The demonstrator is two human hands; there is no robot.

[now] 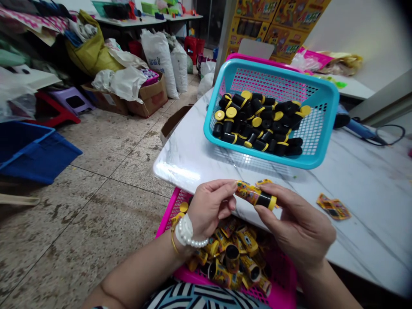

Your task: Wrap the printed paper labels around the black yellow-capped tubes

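Between my hands, over the table's front edge, is a small black canister (264, 199) with a yellow cap, lying almost level. A printed yellow-orange plastic sleeve (247, 192) sits around part of it and extends leftward. My left hand (209, 206) pinches the sleeve's left end between thumb and fingers. At the capped end, the thumb and fingers of my right hand (298, 225) grip the canister. Below them, a pink basket (167, 214) holds many sleeved canisters (247, 240). A turquoise basket (264, 159) on the table contains plain black canisters with yellow caps (257, 122).
Flat printed sleeves (333, 207) lie on the white marbled table (370, 184) at right. Behind them is a blue tool with a cord (360, 128). Printed cartons (267, 28) are stacked at the back. On the left floor stand a blue bin (38, 150), cardboard boxes (151, 98) and white sacks (159, 60).
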